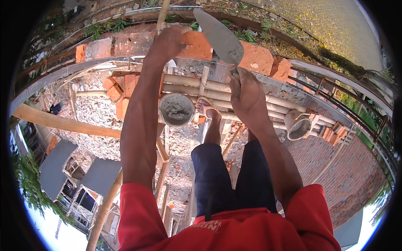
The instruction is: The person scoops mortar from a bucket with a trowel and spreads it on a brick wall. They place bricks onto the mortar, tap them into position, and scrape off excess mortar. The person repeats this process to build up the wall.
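My right hand (pixel 249 94) is closed round the handle of a pointed trowel (pixel 220 37). Its grey, mortar-smeared blade tilts up across the top of a brick wall course. At the left of the blade, my left hand (pixel 169 42) grips the end of an orange brick (pixel 197 45) on that course, its thumb against the near face. To the right of the blade lies another orange brick (pixel 256 56). A thin pale line runs along the near side of the course. Below my hands stands a round bucket (pixel 167 100) with grey mortar (pixel 180 111) inside.
My feet stand on a scaffold of bamboo poles (pixel 217 94). Loose bricks (pixel 130 85) are stacked at the left, and more bricks (pixel 333 134) at the right beside a second bucket (pixel 289 121). A bamboo pole (pixel 163 14) rises behind my left hand. Rubble (pixel 98 111) covers the ground below.
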